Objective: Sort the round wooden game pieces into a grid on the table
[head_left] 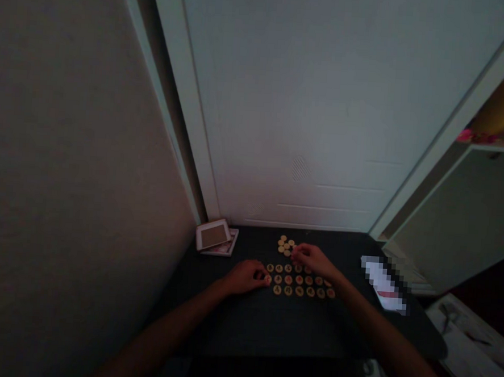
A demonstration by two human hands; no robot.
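On the dark table, round wooden Chinese chess pieces (289,280) with red or dark markings lie in three rows. My left hand (244,276) is at the left end of the middle row, thumb and forefinger pinched around a piece (268,280). Behind the rows sits a loose cluster of pale pieces (286,246), their faces showing no clear marks. My right hand (311,258) reaches over the back row to the cluster's right edge. Its fingertips are pressed together there; what they hold is too small and dim to make out. My right hand and forearm cover part of the rows' right side.
Two shallow box parts (214,235), one tilted on the other, stand at the table's back left corner. A blurred bright flat object (383,284) lies at the right. A white panel (298,129) rises behind the table (252,330), and a wall borders its left side.
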